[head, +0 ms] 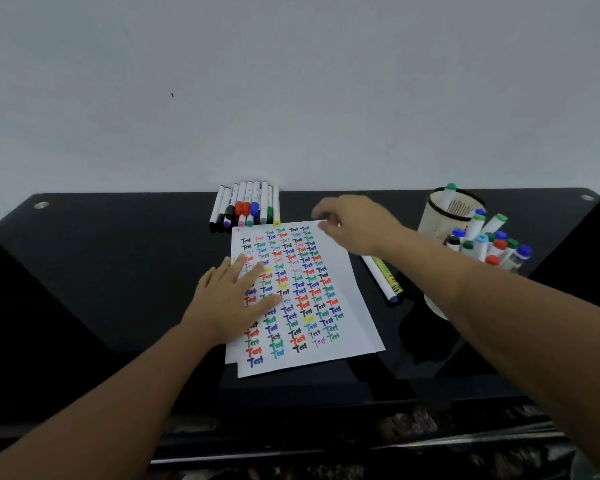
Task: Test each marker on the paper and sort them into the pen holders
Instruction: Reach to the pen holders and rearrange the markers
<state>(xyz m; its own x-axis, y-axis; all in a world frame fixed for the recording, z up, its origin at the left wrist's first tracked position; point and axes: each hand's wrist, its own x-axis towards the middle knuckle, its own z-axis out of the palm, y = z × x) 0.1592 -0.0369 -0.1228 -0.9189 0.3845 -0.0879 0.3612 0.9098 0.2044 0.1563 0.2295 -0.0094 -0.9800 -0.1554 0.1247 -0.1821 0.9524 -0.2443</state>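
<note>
A white paper (340, 289) covered with coloured "Test" marks lies on the black table (118, 271), with a second sheet under it. My left hand (232, 299) presses flat on the paper's left side, fingers straight. My right hand (350, 223) reaches over the paper's far right corner, fingers curled at the edge; whether it pinches the sheet is unclear. A row of several markers (246, 207) lies at the back, just beyond the paper. Two markers (383, 277) lie to the right of the paper under my right forearm.
At the right stand a tall cream pen holder (444, 216) with one green-capped marker and, nearer, a holder packed with several capped markers (489, 245). A white cup (435, 308) shows under my right forearm. A pale wall rises behind the table.
</note>
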